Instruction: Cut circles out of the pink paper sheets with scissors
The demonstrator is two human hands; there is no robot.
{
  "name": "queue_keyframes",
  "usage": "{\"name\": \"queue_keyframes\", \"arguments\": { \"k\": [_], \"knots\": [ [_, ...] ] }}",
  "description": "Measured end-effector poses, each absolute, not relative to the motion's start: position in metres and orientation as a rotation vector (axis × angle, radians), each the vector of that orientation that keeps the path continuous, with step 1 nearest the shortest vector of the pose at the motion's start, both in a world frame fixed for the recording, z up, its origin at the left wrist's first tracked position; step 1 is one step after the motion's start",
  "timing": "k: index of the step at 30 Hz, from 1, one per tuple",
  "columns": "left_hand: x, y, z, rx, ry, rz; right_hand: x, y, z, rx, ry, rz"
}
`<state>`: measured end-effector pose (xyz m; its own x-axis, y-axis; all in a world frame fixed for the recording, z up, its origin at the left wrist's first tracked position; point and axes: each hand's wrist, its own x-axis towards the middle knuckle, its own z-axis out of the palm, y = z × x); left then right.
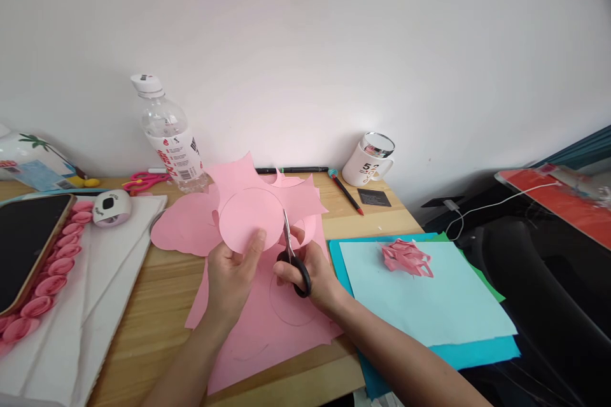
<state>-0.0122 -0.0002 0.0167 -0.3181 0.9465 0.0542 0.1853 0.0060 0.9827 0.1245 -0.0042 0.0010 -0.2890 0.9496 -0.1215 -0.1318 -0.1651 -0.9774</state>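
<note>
While left hand [233, 273] pinches pink paper [249, 216], thumb on top, right hand [319, 272] curls round black-handled scissors [289, 253], blades against the paper.

I count two hands [232, 276] [316, 270], two pairs of scissors [296, 261] [143, 180], one clear bottle [172, 147], one mug [359, 168], one black card [375, 198].
</note>
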Motion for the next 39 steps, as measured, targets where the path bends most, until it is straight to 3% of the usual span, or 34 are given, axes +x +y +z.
{"name": "queue_keyframes", "arguments": {
  "k": [16,39],
  "knots": [
    [-0.0078,-0.0013,0.0161,1.205,1.403,1.335,0.1224,-0.001,-0.0038,-0.859,-1.123,1.614],
    [-0.0093,0.0,0.0183,1.138,1.5,1.309,0.1256,-0.0008,-0.0061,-0.863,-1.182,1.632]
  ]
}}
